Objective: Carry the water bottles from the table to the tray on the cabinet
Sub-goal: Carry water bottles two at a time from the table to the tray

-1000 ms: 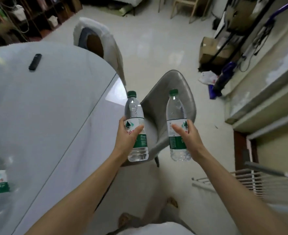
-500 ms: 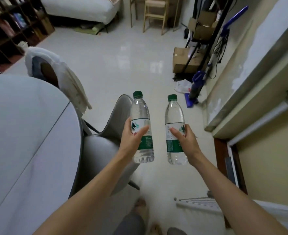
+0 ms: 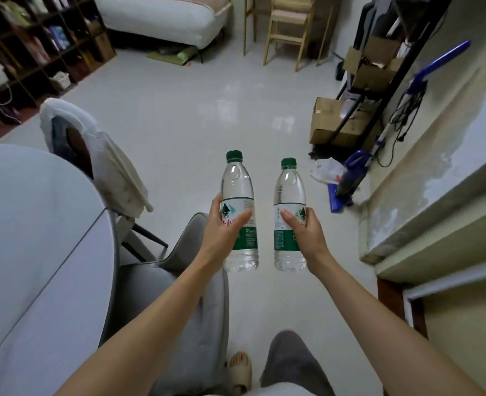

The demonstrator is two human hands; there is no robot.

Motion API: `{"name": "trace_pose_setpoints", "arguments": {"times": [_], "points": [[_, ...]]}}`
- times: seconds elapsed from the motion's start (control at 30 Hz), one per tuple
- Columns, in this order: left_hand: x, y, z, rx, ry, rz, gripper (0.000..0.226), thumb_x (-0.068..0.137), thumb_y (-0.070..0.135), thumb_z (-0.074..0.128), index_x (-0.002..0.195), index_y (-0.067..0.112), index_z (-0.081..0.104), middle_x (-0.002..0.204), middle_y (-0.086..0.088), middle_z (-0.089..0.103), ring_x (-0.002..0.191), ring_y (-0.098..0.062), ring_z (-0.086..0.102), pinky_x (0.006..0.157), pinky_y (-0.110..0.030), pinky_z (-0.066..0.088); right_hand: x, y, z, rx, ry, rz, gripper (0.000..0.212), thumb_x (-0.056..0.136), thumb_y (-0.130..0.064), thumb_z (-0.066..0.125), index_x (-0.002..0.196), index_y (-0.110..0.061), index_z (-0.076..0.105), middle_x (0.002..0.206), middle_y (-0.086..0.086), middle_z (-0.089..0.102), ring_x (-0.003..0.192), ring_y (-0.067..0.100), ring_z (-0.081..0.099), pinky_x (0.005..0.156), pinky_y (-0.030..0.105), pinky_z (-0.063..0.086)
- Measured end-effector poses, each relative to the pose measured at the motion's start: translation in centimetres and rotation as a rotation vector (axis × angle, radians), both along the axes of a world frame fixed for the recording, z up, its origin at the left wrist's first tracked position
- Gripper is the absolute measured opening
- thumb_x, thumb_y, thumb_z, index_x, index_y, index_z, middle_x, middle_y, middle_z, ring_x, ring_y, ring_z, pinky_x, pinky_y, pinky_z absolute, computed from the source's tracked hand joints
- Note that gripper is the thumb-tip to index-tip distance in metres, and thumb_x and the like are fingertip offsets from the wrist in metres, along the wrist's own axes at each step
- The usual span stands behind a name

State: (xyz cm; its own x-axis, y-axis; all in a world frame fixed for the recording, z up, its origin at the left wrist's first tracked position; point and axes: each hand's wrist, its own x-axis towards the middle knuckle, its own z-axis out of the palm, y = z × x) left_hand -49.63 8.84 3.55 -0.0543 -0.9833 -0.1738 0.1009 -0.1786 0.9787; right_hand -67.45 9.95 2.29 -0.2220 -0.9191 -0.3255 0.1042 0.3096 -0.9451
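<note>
**Two bottles in transit, clear of the table**

Nearest you, one sandalled foot is planted on the pale floor, with a grey trouser leg beside it. This reads as mid-stride.

Your left hand is wrapped round the label band of the left water bottle, thumb across the front. Your right hand grasps the right water bottle the same way. Both bottles are upright, caps uppermost, side by side and not touching. Gripping at the label puts each hand near the middle of the load, which probably limits swing while you walk. Keeping the bottles apart avoids knocking.

The white table lies at your left, with a grey chair just beside its edge and below your left forearm. A second, cloth-draped chair stands further along the table.

Further off, cardboard boxes and a purple floor cleaner line the right wall. A wooden stool stands at the far end. The tray and cabinet are not in view.

Change since a second ago: the table has slid leftward and its remaining bottle has left the view. More open floor now lies ahead. Both grips are unchanged.
</note>
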Motion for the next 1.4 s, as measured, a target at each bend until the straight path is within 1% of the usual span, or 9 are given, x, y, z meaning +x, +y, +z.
{"name": "trace_pose_setpoints", "arguments": {"times": [0.23,0.4,0.53,0.73,0.9,0.97,1.13,1.23,1.4], "points": [[-2.1,-7.7,-0.4,0.042,-0.064,0.171,0.053,0.087,0.019,0.067,0.132,0.024,0.039,0.109,-0.006,0.063,0.091,-0.021,0.069,0.07,-0.029,0.059,-1.6,-11.5,-1.3,0.028,-0.021,0.19,0.035,0.088,-0.032,0.065,0.113,-0.014,0.048,0.107,0.01,0.064,0.09,0.024,0.067,0.068,0.034,0.058],[-5.3,-14.0,-1.4,0.078,-0.101,0.389,0.057,0.087,0.018,0.068,0.136,0.016,0.039,0.111,-0.009,0.062,0.095,-0.025,0.067,0.074,-0.034,0.06,-4.5,-20.0,-2.0,0.057,0.005,0.399,0.035,0.087,-0.033,0.067,0.11,-0.014,0.048,0.107,0.012,0.063,0.093,0.028,0.067,0.076,0.043,0.06],[-7.5,-18.7,-2.2,0.088,-0.089,0.472,0.058,0.087,0.02,0.068,0.137,0.017,0.039,0.113,-0.011,0.061,0.096,-0.026,0.067,0.075,-0.037,0.06,-6.8,-25.7,-1.8,0.045,0.043,0.493,0.034,0.087,-0.035,0.066,0.107,-0.014,0.048,0.107,0.015,0.062,0.09,0.028,0.066,0.074,0.043,0.059],[-8.8,-27.4,-3.7,0.128,-0.072,0.505,0.059,0.086,0.02,0.069,0.137,0.018,0.039,0.116,-0.01,0.062,0.1,-0.029,0.067,0.079,-0.043,0.06,-7.7,-34.7,-2.3,0.062,0.044,0.536,0.035,0.088,-0.035,0.066,0.109,-0.013,0.048,0.108,0.014,0.062,0.092,0.029,0.067,0.073,0.041,0.06],[-8.7,-36.9,-5.5,0.137,-0.056,0.503,0.059,0.086,0.019,0.069,0.136,0.019,0.04,0.118,-0.01,0.062,0.101,-0.029,0.067,0.081,-0.045,0.059,-7.7,-43.8,-3.9,0.074,0.063,0.523,0.04,0.087,-0.035,0.066,0.112,-0.01,0.048,0.109,0.015,0.063,0.096,0.033,0.067,0.077,0.047,0.06],[-8.4,-41.5,-5.8,0.12,-0.049,0.491,0.058,0.086,0.019,0.069,0.137,0.019,0.04,0.118,-0.01,0.062,0.1,-0.028,0.067,0.079,-0.043,0.06,-7.3,-48.1,-4.2,0.066,0.08,0.517,0.041,0.087,-0.035,0.067,0.112,-0.009,0.048,0.109,0.015,0.063,0.096,0.032,0.067,0.078,0.048,0.059],[-6.3,-54.0,-4.3,0.088,-0.054,0.475,0.056,0.087,0.018,0.068,0.136,0.017,0.041,0.117,-0.009,0.062,0.098,-0.025,0.067,0.073,-0.033,0.06,-5.2,-60.2,-3.1,0.057,0.099,0.494,0.041,0.087,-0.035,0.066,0.112,-0.009,0.048,0.108,0.014,0.063,0.09,0.025,0.066,0.071,0.038,0.059],[-4.7,-61.1,-3.0,0.073,-0.054,0.468,0.055,0.088,0.017,0.067,0.136,0.017,0.041,0.115,-0.007,0.062,0.094,-0.02,0.067,0.07,-0.028,0.059,-3.5,-67.4,-2.0,0.059,0.078,0.474,0.039,0.087,-0.036,0.066,0.112,-0.011,0.048,0.11,0.014,0.063,0.093,0.028,0.067,0.073,0.04,0.059],[-2.5,-73.3,-2.7,0.057,-0.056,0.463,0.053,0.088,0.018,0.067,0.135,0.017,0.043,0.115,-0.006,0.063,0.098,-0.023,0.067,0.075,-0.033,0.059,-1.5,-79.2,-1.5,0.049,0.069,0.477,0.04,0.088,-0.035,0.065,0.113,-0.01,0.048,0.109,0.014,0.063,0.09,0.027,0.066,0.069,0.037,0.059]]}}
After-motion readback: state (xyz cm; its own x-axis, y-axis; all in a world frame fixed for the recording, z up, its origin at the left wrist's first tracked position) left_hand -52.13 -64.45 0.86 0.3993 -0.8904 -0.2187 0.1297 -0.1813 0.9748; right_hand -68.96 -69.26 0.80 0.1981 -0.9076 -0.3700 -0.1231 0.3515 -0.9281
